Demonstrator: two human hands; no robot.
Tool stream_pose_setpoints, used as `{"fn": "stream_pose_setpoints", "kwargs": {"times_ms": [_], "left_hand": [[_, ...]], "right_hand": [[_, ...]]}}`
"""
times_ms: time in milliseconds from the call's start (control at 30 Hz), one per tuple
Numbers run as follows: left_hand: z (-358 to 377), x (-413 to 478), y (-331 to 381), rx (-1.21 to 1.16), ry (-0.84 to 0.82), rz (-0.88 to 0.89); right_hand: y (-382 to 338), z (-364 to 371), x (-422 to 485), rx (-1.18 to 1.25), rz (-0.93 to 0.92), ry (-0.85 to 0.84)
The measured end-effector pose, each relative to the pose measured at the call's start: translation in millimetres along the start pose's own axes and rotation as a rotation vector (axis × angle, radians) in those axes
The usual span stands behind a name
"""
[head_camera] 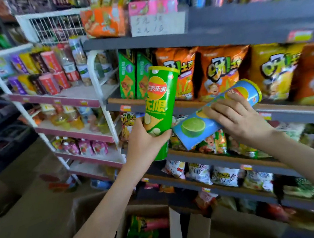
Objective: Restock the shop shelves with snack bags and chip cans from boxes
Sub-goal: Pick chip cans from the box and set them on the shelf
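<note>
The grey shelves (221,36) run off the right edge, their upper goods blurred. The near cardboard box (176,231) is cut off at the bottom. The left hand (146,137) grips the upright green chip can (160,103), covering its lower label. The right hand (235,116) wraps its fingers over the tilted blue chip can (194,128), in front of the middle shelves.

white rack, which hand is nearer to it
Left. The left hand, holding the green can, is just right of the white rack; the right hand, gripping the blue can, is farther right.
</note>
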State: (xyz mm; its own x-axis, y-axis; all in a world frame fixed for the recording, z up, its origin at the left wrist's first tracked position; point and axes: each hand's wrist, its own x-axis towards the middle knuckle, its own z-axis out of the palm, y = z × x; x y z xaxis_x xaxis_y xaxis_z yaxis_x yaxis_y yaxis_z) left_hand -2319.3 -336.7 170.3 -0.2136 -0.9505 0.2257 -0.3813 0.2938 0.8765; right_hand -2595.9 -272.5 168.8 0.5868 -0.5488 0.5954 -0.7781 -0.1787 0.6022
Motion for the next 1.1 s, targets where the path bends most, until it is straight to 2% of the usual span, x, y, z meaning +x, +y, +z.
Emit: {"fn": "stream_pose_setpoints", "kwargs": {"times_ms": [267, 467, 567, 900, 1100], "left_hand": [[97.5, -33.2, 129.1, -0.066, -0.065, 0.177], [173.4, -59.1, 232.1, -0.042, 0.042, 0.282], [198.1, -62.0, 274.3, -0.077, 0.023, 0.295], [258.9, -26.9, 368.5, -0.109, -0.01, 0.406], [312.2, 1.1, 404.0, -0.16, -0.075, 0.398]], "right_hand": [[120.5, -94.3, -94.3, -0.197, 0.037, 0.043], [215.7, -166.1, -152.7, -0.349, 0.037, 0.099], [256.1, -193.2, -166.9, -0.436, 0.024, 0.096], [359.9, -215.2, -189.7, -0.645, 0.006, 0.056], [421.9, -215.6, -231.9, -0.786, 0.033, -0.056]]}}
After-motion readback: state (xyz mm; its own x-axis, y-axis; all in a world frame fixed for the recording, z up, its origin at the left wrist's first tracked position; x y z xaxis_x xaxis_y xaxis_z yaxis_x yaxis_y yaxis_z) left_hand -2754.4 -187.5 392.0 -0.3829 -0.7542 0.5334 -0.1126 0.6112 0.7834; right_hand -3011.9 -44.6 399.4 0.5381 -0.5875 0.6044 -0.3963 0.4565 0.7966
